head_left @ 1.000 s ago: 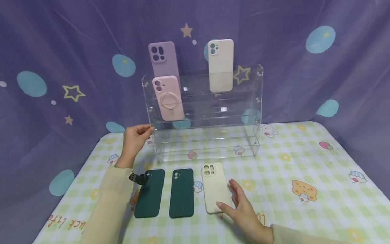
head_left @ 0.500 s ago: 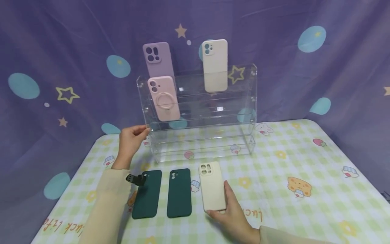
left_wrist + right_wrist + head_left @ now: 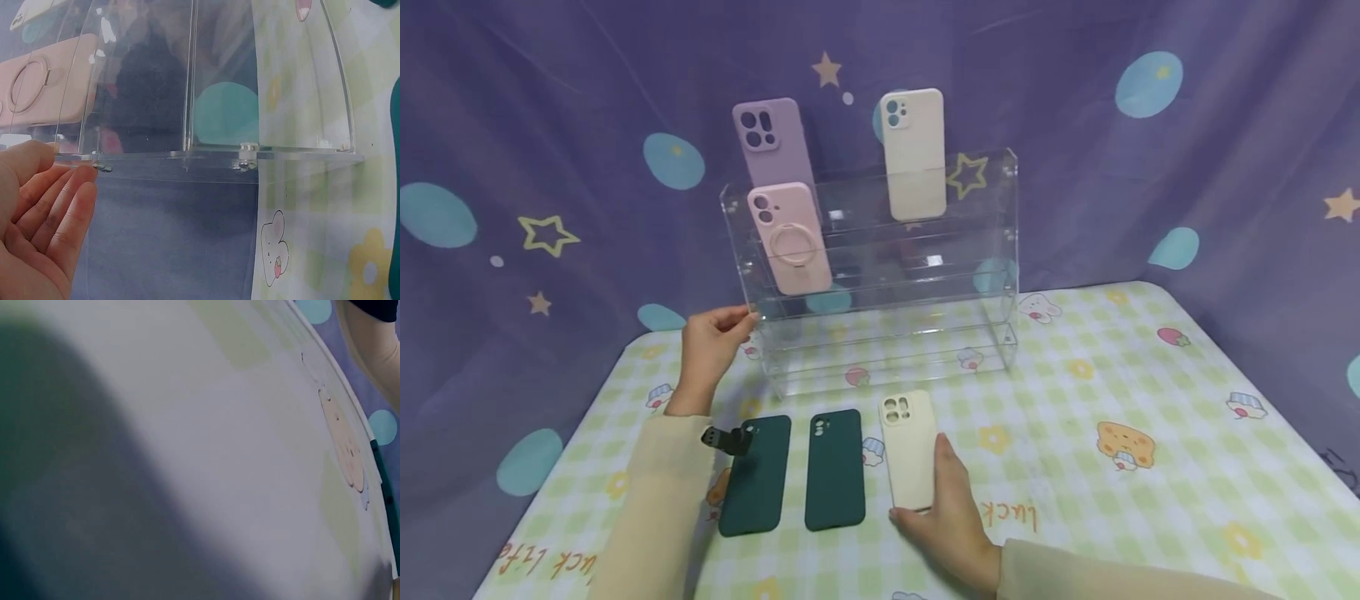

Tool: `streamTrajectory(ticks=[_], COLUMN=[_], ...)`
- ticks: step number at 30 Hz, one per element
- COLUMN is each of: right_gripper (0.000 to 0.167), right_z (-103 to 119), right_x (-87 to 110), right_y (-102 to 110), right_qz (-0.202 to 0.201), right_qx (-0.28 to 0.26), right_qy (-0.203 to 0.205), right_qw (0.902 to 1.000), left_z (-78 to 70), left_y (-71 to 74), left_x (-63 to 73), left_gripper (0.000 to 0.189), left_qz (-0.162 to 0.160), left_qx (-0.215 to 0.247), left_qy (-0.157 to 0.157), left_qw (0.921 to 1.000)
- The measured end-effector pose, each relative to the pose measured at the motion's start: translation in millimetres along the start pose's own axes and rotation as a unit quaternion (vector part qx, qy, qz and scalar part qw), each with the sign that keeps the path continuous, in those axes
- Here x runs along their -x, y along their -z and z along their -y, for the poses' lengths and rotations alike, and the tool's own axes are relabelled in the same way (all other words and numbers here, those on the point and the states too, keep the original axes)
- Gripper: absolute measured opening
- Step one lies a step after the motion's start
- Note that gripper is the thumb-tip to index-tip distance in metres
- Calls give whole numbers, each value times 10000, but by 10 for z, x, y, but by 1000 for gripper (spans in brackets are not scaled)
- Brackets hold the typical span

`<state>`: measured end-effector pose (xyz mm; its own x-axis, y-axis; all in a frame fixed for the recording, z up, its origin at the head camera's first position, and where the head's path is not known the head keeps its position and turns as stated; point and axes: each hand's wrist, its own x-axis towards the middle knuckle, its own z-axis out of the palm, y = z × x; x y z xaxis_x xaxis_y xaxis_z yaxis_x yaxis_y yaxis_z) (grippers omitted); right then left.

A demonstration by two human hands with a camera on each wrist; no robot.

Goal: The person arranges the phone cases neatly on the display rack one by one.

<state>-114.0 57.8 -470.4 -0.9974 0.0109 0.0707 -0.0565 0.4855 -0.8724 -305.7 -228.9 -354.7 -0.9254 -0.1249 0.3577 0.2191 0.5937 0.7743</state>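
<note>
My left hand (image 3: 709, 354) pinches the left side panel of a clear acrylic display rack (image 3: 887, 304). In the left wrist view, the thumb lies on one face of the panel (image 3: 212, 154) and the fingers on the other. On the table, my right hand (image 3: 951, 525) grips the lower part of a cream phone case (image 3: 906, 450), thumb at its bottom left corner and fingers along its right edge. Two dark green phone cases, the left one (image 3: 756, 479) and the middle one (image 3: 836, 471), lie beside it. The right wrist view shows mostly blurred tablecloth.
On the rack lean a purple phone case (image 3: 775, 142), a pink phone case with a ring (image 3: 791, 237) and a white phone case (image 3: 914, 154). A checked tablecloth (image 3: 1060, 467) covers the table. Behind hangs a purple curtain (image 3: 1052, 100).
My right hand has moved from loosely over the cream case to gripping its lower end. My left hand keeps its hold on the rack. The head view has shifted slightly.
</note>
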Motion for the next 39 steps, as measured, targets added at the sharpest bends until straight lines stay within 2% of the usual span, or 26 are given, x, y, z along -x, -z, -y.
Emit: streamTrajectory(ticks=[5,10,17,24,28,30,33,36,39], right_gripper=[110,106,111,112,108,101,78,50,34], right_z=[13,-10,-9,47,1,-39,-97,-147,-161], right_x=[-44,-64,-110,-314,-436,-497,-582,-661,-735], right_y=[-50,-21,211,462,542,584,650,702,751], right_qz=[-23,131,809,1374,1553,1600,1723,1820,1948], right_qx=[507,709,608,564,481,417,29,-381,-575], right_qy=[93,342,435,516,257,27,-270,-325,-319], right_qw=[9987,9968,9939,9876,9864,9862,9847,9820,9786], left_z=[9,29,57,41,28,23,20,19,15], left_y=[26,38,49,40,15,6,2,4,8], left_x=[-7,12,68,24,0,-2,-4,-4,-1], left_gripper=[29,29,29,29,27,27,28,29,29], left_qz=[-113,-168,-191,-199,-156,-112,-54,-37,-43], left_qx=[40,52,200,252,321,328,337,309,252], left_qy=[-23,-27,-77,-176,-194,-169,-130,-128,-131], left_qw=[9999,9998,9996,9993,9992,9993,9993,9994,9996])
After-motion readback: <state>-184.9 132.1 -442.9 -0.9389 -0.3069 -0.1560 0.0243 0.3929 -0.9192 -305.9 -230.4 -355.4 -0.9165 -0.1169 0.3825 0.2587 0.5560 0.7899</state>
